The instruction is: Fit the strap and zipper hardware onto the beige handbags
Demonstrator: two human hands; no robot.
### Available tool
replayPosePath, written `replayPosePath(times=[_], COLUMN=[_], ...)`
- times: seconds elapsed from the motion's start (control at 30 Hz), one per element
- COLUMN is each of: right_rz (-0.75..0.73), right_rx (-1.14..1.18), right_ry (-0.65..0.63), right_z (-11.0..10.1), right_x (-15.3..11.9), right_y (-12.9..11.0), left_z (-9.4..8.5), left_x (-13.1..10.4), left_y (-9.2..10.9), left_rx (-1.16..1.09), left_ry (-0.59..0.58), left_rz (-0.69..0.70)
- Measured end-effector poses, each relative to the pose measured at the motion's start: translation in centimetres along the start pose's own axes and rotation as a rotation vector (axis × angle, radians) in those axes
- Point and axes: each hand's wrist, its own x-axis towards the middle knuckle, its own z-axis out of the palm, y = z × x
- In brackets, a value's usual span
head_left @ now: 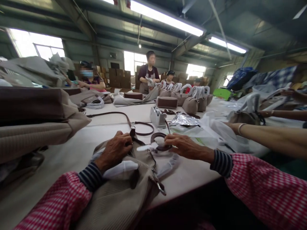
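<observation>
A taupe ribbed handbag (117,198) lies before me at the table's front edge, with a metal clasp (161,187) hanging at its right side. My left hand (115,150) is closed in a pinch on a dark brown strap (132,131) at the bag's top. Beyond the bag, my right hand (184,146) is closed on a coiled brown strap (156,136), which has a white wrapping piece (147,147) against it. White wrap (121,168) also covers part of the bag's handle. The tips of my right fingers are partly hidden by the coil.
A tape dispenser (157,117) stands behind the coil, beside silvery plastic (184,119). Stacked bag pieces (35,111) rise at the left. Finished handbags (192,102) line the back. A co-worker's arm (268,131) reaches in from the right over clear plastic (216,127).
</observation>
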Motion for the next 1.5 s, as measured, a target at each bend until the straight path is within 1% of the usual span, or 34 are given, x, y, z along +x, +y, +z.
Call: replayPosePath(times=[0.03, 0.07, 0.1, 0.13, 0.2, 0.23, 0.27, 0.3, 0.33, 0.4, 0.43, 0.47, 0.57, 0.63, 0.7, 0.77, 0.9, 1.0, 1.17, 1.23, 1.3, 1.37, 1.4, 1.43, 1.5], right_rz=[-0.025, -0.031, -0.008, 0.045, 0.197, 0.275, 0.343, 0.395, 0.429, 0.462, 0.468, 0.473, 0.492, 0.494, 0.497, 0.513, 0.563, 0.582, 0.564, 0.539, 0.453, 0.310, 0.236, 0.170, 0.090], right_rx=[0.071, 0.146, 0.209, 0.249, 0.243, 0.212, 0.173, 0.121, 0.061, -0.061, -0.120, -0.172, -0.266, -0.307, -0.324, -0.327, -0.294, -0.247, -0.185, -0.163, -0.134, -0.128, -0.149, -0.185, -0.269], right_ry=[-0.052, -0.063, -0.024, 0.053, 0.235, 0.294, 0.312, 0.282, 0.224, 0.090, 0.045, 0.026, 0.027, 0.014, -0.004, -0.007, 0.019, 0.046, 0.105, 0.164, 0.251, 0.296, 0.282, 0.240, 0.116], right_z=[0.1, 0.0, -0.3, -0.7, -1.6, -1.9, -2.2, -2.2, -2.0, -0.8, 0.1, 1.0, 3.8, 4.8, 4.8, 4.3, 3.2, 3.0, 2.7, 2.0, 1.4, 1.0, 0.9, 1.0, 1.4], right_x=[-0.1, -0.3, -0.6, -0.9, -1.6, -1.9, -2.3, -2.5, -2.7, -2.8, -2.7, -2.5, -1.8, -1.4, -1.2, -1.0, -0.8, -0.8, -0.6, -0.1, 0.7, 1.7, 2.3, 2.7, 3.2], right_y=[0.1, 0.5, 1.2, 2.1, 4.4, 5.6, 6.7, 7.6, 8.3, 9.2, 9.3, 9.3, 9.0, 8.9, 9.0, 9.4, 10.2, 10.3, 9.2, 8.4, 7.6, 6.8, 6.5, 6.2, 6.2], left_z=[0.0, -0.1, -0.1, -0.1, -0.1, 0.0, 0.0, 0.1, 0.2, 0.4, 0.4, 0.4, 0.5, 0.4, 0.4, 0.4, 0.4, 0.4, 0.2, 0.1, 0.0, -0.2, -0.3, -0.4, -0.5], left_x=[0.0, 0.0, 0.0, 0.0, 0.1, 0.1, 0.1, 0.1, 0.1, 0.1, 0.1, 0.1, 0.0, 0.0, 0.0, 0.1, 0.1, 0.0, -0.1, -0.1, -0.1, 0.0, 0.0, 0.0, -0.1], left_y=[0.0, 0.1, 0.2, 0.2, 0.2, 0.1, 0.0, -0.1, -0.3, -0.5, -0.6, -0.6, -0.7, -0.6, -0.6, -0.6, -0.8, -0.8, -0.3, 0.0, 0.2, 0.4, 0.5, 0.5, 0.7], left_rx=[0.000, 0.002, 0.006, 0.011, 0.019, 0.018, 0.014, 0.008, 0.003, -0.006, -0.008, -0.009, -0.017, -0.021, -0.024, -0.028, -0.045, -0.046, -0.044, -0.039, -0.035, -0.031, -0.028, -0.025, -0.020], left_ry=[0.001, 0.000, -0.003, -0.006, -0.010, -0.010, -0.007, -0.004, -0.003, -0.005, -0.008, -0.012, -0.012, -0.005, -0.003, -0.005, -0.001, 0.003, -0.001, 0.013, 0.011, -0.008, -0.018, -0.025, -0.027], left_rz=[-0.001, -0.003, -0.004, -0.005, 0.000, 0.002, 0.004, 0.005, 0.006, 0.009, 0.011, 0.014, 0.007, -0.005, -0.010, -0.008, 0.006, 0.007, -0.010, -0.003, 0.002, -0.007, -0.014, -0.019, -0.022])
